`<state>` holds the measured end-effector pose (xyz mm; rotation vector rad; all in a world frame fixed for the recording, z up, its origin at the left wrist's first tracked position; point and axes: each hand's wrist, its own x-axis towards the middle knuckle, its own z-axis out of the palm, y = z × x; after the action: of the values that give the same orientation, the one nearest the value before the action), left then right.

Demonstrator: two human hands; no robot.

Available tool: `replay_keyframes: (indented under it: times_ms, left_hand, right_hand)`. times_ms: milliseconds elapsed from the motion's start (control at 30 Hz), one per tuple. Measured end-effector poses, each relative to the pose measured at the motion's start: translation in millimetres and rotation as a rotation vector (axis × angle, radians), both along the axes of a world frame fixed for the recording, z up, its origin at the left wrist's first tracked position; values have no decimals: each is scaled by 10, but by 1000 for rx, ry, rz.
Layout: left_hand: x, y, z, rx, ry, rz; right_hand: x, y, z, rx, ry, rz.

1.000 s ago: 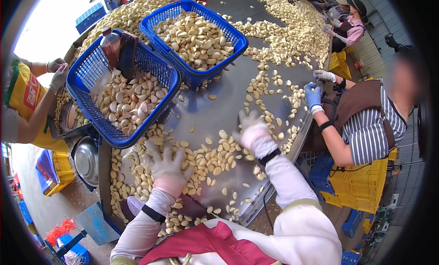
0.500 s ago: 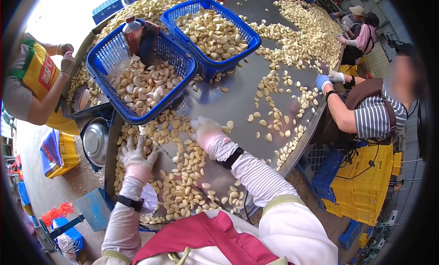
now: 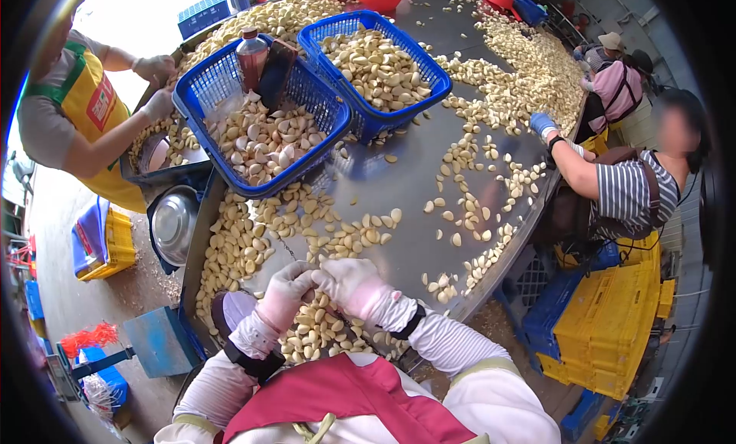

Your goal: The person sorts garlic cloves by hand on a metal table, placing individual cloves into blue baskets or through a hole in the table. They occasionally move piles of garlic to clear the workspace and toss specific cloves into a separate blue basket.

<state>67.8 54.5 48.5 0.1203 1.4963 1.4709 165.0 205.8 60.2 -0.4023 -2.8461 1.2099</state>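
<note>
My left hand [image 3: 285,292] and my right hand [image 3: 349,284], both in white gloves, meet over the near part of the metal table [image 3: 399,185]. Their fingers are closed together around something too small to make out, and the fingertips nearly touch. Peeled garlic cloves [image 3: 318,329] lie under and around them, with more cloves [image 3: 234,248] to the left. Beyond my hands sits a blue basket [image 3: 257,189] of unpeeled-looking cloves with a bottle [image 3: 251,58] in it. A second blue basket [image 3: 373,116] of cloves stands behind it.
At the left stands a person in a yellow apron [image 3: 96,99]; at the right, one in a striped top [image 3: 632,191], a gloved hand over the table. Two more people are farther back. A metal bowl [image 3: 174,223] sits left of the table, yellow crates [image 3: 606,321] at the right.
My hands have come together from apart, the left moving right and the right moving down, and their fingers have closed. The view has shifted. The left person's hands have lowered and parted.
</note>
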Motion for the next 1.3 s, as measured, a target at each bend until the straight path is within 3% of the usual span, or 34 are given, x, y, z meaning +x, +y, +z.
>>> replay_keyframes:
  times_ms: [67, 133, 167, 200, 267, 300, 333, 367, 400, 467, 533, 567, 600, 633, 667, 700, 733, 767, 800, 867, 933, 1000, 1033, 1067, 1100, 1133, 1167, 1200, 1233, 1300]
  left_hand:
    - [120, 28, -65, 41, 138, -24]
    - [257, 149, -279, 60, 371, 459]
    - [233, 140, -337, -2, 536, 447]
    - [211, 105, -391, -1, 539, 453]
    - [135, 89, -318, 33, 374, 455]
    - [100, 53, -345, 54, 148, 473]
    - [96, 3, -278, 50, 147, 479]
    - [104, -46, -159, 119, -86, 463]
    - [101, -82, -99, 192, -319, 443]
    - [-43, -227, -425, 136, -324, 336]
    - [14, -354, -690, 16, 1157, -353]
    - [46, -289, -92, -382, 701, -464]
    - [-85, -401, -371, -384, 707, -457]
    - [-338, -597, -858, -395, 789, -140]
    - [-469, -722, -1120, -401, 853, 169]
    - [-498, -661, -755, -684, 1009, 2]
    - [-526, -547, -369, -962, 1152, -169]
    - [-577, -535, -406, -960, 1135, -194]
    - [-675, -552, -472, -961, 1126, -216]
    - [-721, -578, -632, -972, 1164, -184]
    - [-650, -532, -644, -346, 809, -370]
    - [-227, -214, 31, -196, 926, -187]
    - [-206, -140, -39, -226, 739, -56]
    - [-260, -75, -97, -221, 738, -56]
    - [-359, -4, -147, -263, 928, -16]
    - [-447, 70, -206, -303, 1118, 21]
    - [-533, 170, -291, -300, 1117, 10]
    - [-617, 277, -382, -327, 1332, -134]
    - [-672, 349, -461, -352, 1543, -283]
    - [-713, 441, -572, -489, 1623, -414]
  right_hand:
    - [-39, -115, -2, 161, 137, -66]
    - [-111, -234, 23, 244, 180, -92]
    - [-157, -266, 30, 237, 205, -104]
    - [-195, -285, 38, 229, 230, -114]
    - [-243, -281, 23, 173, 270, -72]
    - [-236, -297, 26, -201, 200, -88]
    - [-228, -323, 37, -574, 120, -106]
    - [-221, -366, 14, -747, 129, -161]
    - [-250, -338, -11, -745, 126, -154]
    - [-374, -225, -114, -578, -191, -249]
    - [-529, -229, -447, -635, -45, -231]
    - [-646, -240, -659, -690, 107, -220]
    - [-766, -256, -823, -743, 263, -210]
    - [-866, -267, -888, -797, 423, -199]
    - [-722, -563, -37, -824, 100, 24]
    - [-525, -891, 103, -546, 310, 212]
    - [-498, -999, 147, -515, 453, 434]
    - [-464, -1001, 116, -912, 17, 581]
    - [-456, -926, 36, -901, 16, 585]
    - [-425, -710, -245, -616, -13, 122]
    - [-320, -578, -501, -768, -11, -177]
    - [-303, -247, -224, -1152, -361, -368]
    - [-374, -116, -274, -1143, -368, -370]
    - [-458, 12, -387, -726, -230, -252]
    - [-526, 113, -496, -314, -91, -138]
    - [-597, 182, -516, -318, -90, -148]
    - [-676, 238, -512, -27, 69, -113]
    - [-742, 275, -515, 267, 228, -73]
    - [-832, 301, -485, 266, 228, -79]
    - [-997, 343, -414, 162, -47, -118]
